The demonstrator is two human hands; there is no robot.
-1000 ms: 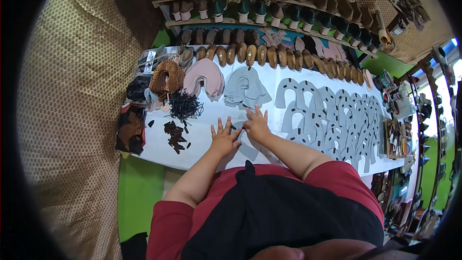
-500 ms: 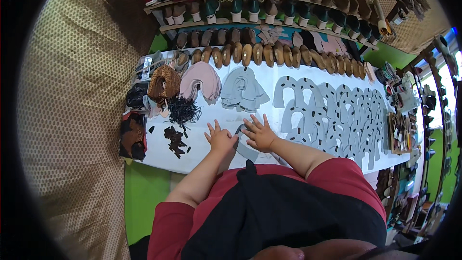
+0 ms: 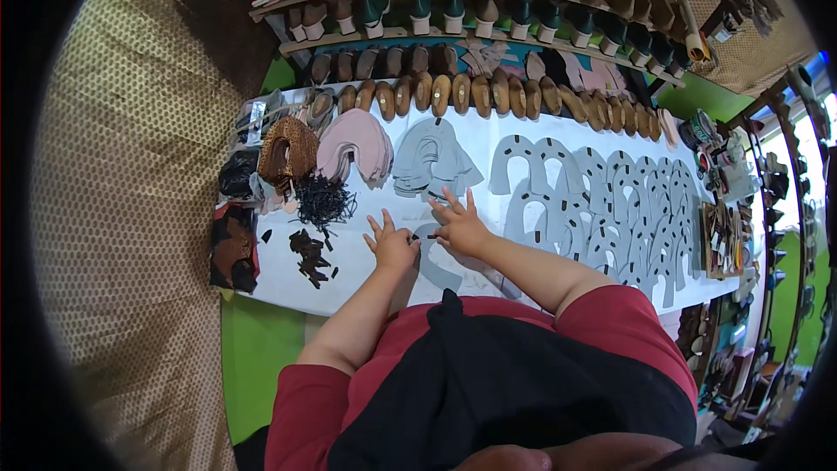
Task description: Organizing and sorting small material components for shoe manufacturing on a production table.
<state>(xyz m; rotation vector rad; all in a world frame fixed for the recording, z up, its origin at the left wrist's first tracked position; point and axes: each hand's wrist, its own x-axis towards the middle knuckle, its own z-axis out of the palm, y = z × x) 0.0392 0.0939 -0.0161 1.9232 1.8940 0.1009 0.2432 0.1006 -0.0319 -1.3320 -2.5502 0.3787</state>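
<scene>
A small black strip [image 3: 425, 236] spans the gap between my two hands, just above a grey curved shoe-upper piece [image 3: 438, 274] lying flat on the table. My left hand [image 3: 392, 244] pinches the strip's left end with thumb and forefinger, its other fingers raised and apart. At the strip's other end, the thumb and forefinger of my right hand [image 3: 464, 227] meet it, while the remaining fingers fan upward. Left of my left hand lie a pile of short brown strips [image 3: 310, 257] and a tangle of black strips [image 3: 326, 200].
Rows of grey arched pieces [image 3: 534, 157] with dark tabs cover the table's right side. Beyond my hands sit stacks of grey pieces [image 3: 433, 157], pink pieces [image 3: 353, 144] and leopard-print pieces [image 3: 289, 150]. Wooden shoe lasts [image 3: 460, 94] line the back; a tool box [image 3: 722, 240] stands right.
Both hands have shifted slightly left and up and a little farther apart. The black strip now lies more level between them, and more of the grey piece shows.
</scene>
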